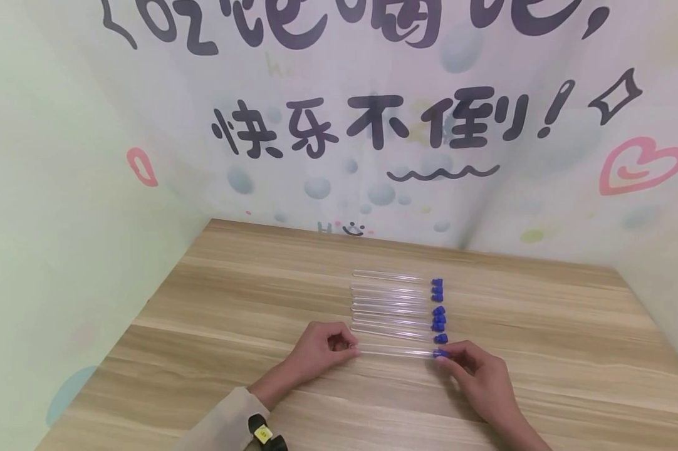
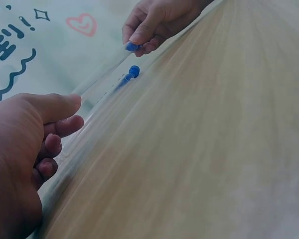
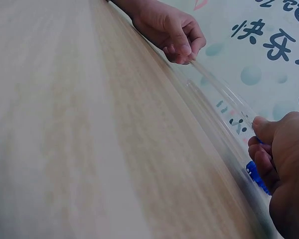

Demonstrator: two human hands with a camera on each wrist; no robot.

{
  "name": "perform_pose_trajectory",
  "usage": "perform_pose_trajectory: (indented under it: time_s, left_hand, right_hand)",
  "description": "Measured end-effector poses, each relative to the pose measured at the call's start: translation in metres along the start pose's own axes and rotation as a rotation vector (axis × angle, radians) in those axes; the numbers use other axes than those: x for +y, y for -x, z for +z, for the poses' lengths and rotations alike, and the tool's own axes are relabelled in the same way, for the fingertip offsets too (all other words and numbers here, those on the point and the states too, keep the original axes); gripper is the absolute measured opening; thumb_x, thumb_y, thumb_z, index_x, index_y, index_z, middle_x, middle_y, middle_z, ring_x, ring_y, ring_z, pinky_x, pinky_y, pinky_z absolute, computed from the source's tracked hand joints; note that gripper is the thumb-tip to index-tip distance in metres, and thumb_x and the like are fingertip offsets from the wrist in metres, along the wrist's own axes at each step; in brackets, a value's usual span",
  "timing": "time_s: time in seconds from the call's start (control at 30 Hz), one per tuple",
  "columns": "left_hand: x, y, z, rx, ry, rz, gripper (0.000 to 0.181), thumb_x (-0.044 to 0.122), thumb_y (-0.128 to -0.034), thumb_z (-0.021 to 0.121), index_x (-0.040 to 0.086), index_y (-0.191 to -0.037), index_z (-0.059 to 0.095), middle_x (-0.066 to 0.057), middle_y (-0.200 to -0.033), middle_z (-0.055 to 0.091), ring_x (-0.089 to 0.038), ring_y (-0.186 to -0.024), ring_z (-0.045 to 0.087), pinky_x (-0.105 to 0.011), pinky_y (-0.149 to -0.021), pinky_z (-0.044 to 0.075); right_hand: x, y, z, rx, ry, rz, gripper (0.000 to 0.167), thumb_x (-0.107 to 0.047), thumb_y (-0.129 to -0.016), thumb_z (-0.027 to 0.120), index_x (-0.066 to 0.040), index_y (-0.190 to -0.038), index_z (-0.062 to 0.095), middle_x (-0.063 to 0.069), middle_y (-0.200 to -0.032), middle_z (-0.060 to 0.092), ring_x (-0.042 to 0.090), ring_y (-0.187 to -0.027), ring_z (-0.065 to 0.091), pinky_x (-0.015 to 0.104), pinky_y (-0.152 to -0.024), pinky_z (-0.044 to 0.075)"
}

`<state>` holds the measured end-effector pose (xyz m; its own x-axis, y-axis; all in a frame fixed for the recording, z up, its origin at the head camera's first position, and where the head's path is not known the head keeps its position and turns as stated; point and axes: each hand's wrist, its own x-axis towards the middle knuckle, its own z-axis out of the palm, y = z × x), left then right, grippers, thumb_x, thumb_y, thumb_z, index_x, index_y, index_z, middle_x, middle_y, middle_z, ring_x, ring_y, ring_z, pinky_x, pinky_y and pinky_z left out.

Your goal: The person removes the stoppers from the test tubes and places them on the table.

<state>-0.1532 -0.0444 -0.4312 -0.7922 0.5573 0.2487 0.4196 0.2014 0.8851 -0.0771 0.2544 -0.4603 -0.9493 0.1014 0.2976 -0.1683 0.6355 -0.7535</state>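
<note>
A clear glass-like test tube (image 1: 395, 351) is held level between both hands, raised off the table in the wrist views. My left hand (image 1: 323, 348) pinches its closed end between thumb and fingers. At the other end, my right hand (image 1: 480, 378) grips the blue stopper (image 1: 440, 354), which sits at the tube's mouth; how deep it sits cannot be seen. Beyond the hands lie several more clear test tubes (image 1: 392, 307) in a stacked row, their blue stoppers (image 1: 438, 318) lined up at the right ends. In the left wrist view, my right hand (image 2: 162, 22) shows thumb and fingers on the stopper.
The wood-grain table (image 1: 203, 369) stretches around the tubes on every side. Behind it hangs a white cloth (image 1: 339, 169) printed with dark characters, hearts and bubbles. A dark band with a yellow tag (image 1: 263, 433) is worn on the left wrist over a light sleeve (image 1: 226, 419).
</note>
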Motion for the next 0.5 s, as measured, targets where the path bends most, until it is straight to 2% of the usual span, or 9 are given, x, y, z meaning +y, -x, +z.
perform_pose_trajectory:
  time_s: [0.13, 0.3, 0.5]
  left_hand:
    - [0.0075, 0.0014, -0.002, 0.001, 0.002, 0.034, 0.008, -0.001, -0.0789, 0.075, -0.003, -0.083, 0.068, -0.006, -0.066, 0.06, -0.005, -0.058, 0.045, -0.018, -0.051, 0.036]
    - [0.0063, 0.0017, -0.0019, -0.001, 0.011, 0.061, 0.008, -0.002, -0.078, 0.076, -0.004, -0.082, 0.068, -0.008, -0.066, 0.06, -0.005, -0.057, 0.045, -0.018, -0.05, 0.036]
    - [0.0063, 0.0011, -0.0007, 0.025, 0.002, 0.028, 0.008, -0.001, -0.0791, 0.075, -0.004, -0.084, 0.069, -0.01, -0.069, 0.063, -0.008, -0.059, 0.046, -0.018, -0.052, 0.037]
  right_hand:
    - [-0.0007, -0.0005, 0.0003, 0.006, 0.028, 0.009, 0.018, -0.012, -0.079, 0.079, -0.018, -0.094, 0.07, -0.013, -0.081, 0.067, 0.006, -0.076, 0.065, 0.019, -0.069, 0.052]
    - [-0.0002, -0.0006, 0.0005, 0.014, 0.04, 0.012, 0.018, -0.013, -0.078, 0.079, -0.019, -0.093, 0.07, -0.013, -0.082, 0.067, 0.006, -0.078, 0.065, 0.018, -0.07, 0.052]
    - [0.0002, -0.0001, -0.0001, 0.011, 0.017, 0.004, 0.02, -0.01, -0.077, 0.079, -0.018, -0.093, 0.071, -0.013, -0.083, 0.067, 0.006, -0.078, 0.065, 0.017, -0.07, 0.051]
